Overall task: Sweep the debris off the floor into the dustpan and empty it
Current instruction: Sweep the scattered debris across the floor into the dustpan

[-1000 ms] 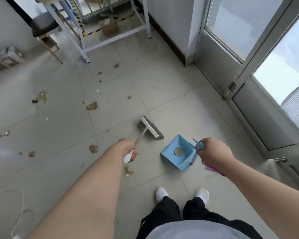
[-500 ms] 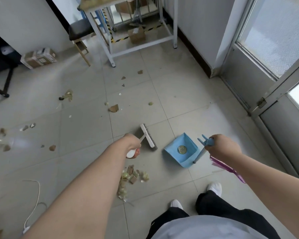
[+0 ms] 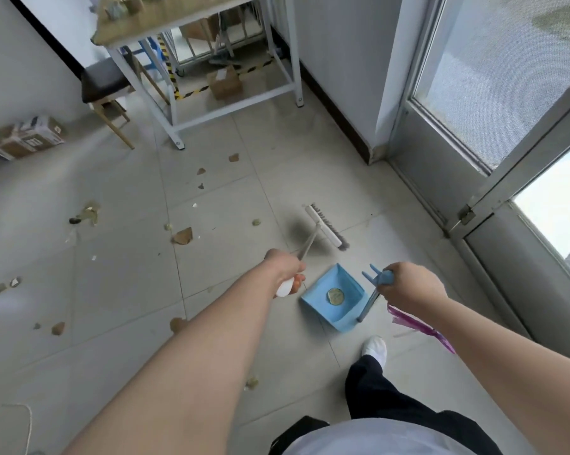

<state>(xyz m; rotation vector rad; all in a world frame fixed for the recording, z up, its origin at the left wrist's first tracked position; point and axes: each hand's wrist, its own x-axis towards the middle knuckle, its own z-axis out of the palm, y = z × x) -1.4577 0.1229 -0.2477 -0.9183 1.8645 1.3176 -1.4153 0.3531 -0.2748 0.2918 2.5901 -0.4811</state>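
My left hand [image 3: 285,267] grips the white handle of a broom whose grey-bristled head [image 3: 324,226] is out in front, beyond the dustpan. My right hand [image 3: 408,285] grips the upright handle of the blue dustpan [image 3: 334,295], which sits on the floor with one round greenish scrap [image 3: 335,296] inside. Debris lies scattered on the tiles: a brown leaf-like piece [image 3: 182,237], small bits [image 3: 233,157] further off, a clump [image 3: 88,214] at the left and pieces [image 3: 177,324] beside my left forearm.
A white-framed table [image 3: 208,113] stands ahead with a cardboard box [image 3: 225,83] under it. A dark stool [image 3: 104,83] and another box [image 3: 27,137] are at the left. Metal-framed glass doors [image 3: 480,126] line the right. A pink broom [image 3: 421,330] lies by my right arm. A white cord [image 3: 27,421] lies bottom left.
The broom head has swung forward and to the right, away from the pile near my feet. The view has shifted, and the dustpan stays in my right hand on the floor.
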